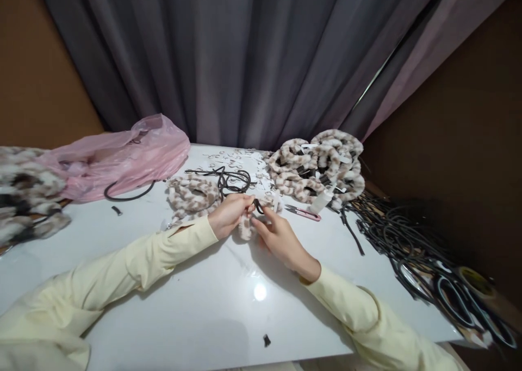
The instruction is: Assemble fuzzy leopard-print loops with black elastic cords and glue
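Black cord [258, 205] sits pinched in my left fingers [243, 201] by a spotted plush piece [245, 229]; my right fingers [271, 217] stand slightly parted, close to the cord.

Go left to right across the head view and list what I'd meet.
Heap of brown-spotted white plush, translucent pink plastic bag, brown-spotted white plush ring, bare left hand, bare right hand, pile of brown-spotted white plush rings, tangle of thin black cords.
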The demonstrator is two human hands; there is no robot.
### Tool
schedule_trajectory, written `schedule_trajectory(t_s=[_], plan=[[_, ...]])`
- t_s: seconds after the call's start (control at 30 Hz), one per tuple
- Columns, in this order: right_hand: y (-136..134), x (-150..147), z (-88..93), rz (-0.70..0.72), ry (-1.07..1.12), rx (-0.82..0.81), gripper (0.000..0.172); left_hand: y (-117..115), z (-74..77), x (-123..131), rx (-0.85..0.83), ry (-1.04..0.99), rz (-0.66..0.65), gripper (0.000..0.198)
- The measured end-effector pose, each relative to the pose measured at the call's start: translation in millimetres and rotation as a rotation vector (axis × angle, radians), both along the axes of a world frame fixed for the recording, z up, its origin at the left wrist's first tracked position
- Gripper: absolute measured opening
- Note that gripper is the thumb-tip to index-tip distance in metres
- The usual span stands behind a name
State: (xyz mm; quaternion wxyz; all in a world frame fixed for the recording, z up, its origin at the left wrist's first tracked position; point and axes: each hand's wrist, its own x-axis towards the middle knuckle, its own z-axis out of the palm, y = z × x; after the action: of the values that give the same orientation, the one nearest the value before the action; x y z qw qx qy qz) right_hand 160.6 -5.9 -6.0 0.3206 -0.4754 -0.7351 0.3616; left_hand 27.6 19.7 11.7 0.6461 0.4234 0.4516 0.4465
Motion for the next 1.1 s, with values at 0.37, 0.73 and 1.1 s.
schedule_trajectory(t_s=[0.37,0.73,1.1], plan=[[-5.4,-0.3,19.2,0.061,0.249,-0.302,0.039,-12.8,-0.6,2.6,0.699,0.703,0.173,0.009],[-10.1,4.2,20.5,0.115,0.087,-0.120,0.039,-8.3,-9.2,1.9,0.931,0.815,0.158,0.008],[4.4,18.4,4.6,0.079,-0.265,0.374,0.014,-2.4,-19.0,-4.5,1.026,1.095,-0.079,0.018]])
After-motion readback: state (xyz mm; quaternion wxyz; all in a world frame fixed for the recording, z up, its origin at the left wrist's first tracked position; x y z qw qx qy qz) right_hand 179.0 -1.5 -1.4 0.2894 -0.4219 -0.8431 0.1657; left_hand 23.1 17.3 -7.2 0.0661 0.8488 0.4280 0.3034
